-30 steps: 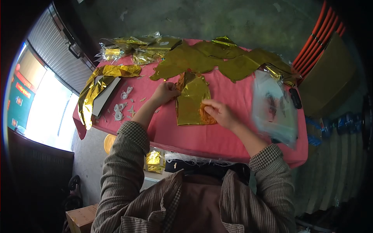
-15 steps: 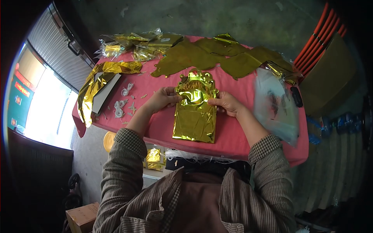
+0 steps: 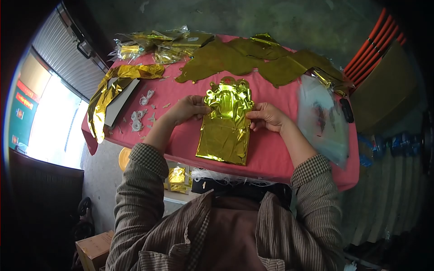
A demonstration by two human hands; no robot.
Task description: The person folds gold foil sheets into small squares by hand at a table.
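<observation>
A folded gold foil balloon (image 3: 222,140) lies near the front middle of the pink-covered table (image 3: 275,151). Its lower part is a flat rectangle, while the upper part is crinkled with small rounded lobes and a red spot at the far end. At its left edge, my left hand (image 3: 189,109) pinches the foil between thumb and fingers. My right hand (image 3: 267,117) grips the opposite edge at about the same height. Left of my left hand lie white string bundles (image 3: 137,120) and small pale scraps (image 3: 152,118).
Flat gold foil pieces (image 3: 217,58) spread across the back, beside clear-wrapped gold packets (image 3: 169,44). A gold foil sheet (image 3: 100,106) drapes over a white board (image 3: 121,104) at left. Clear plastic bags (image 3: 318,122) and a black object (image 3: 346,110) lie at right.
The crinkled upper part of the balloon has been reshaped and looks flatter across. My right hand's fingers have shifted at the edge. The whole view has tilted slightly.
</observation>
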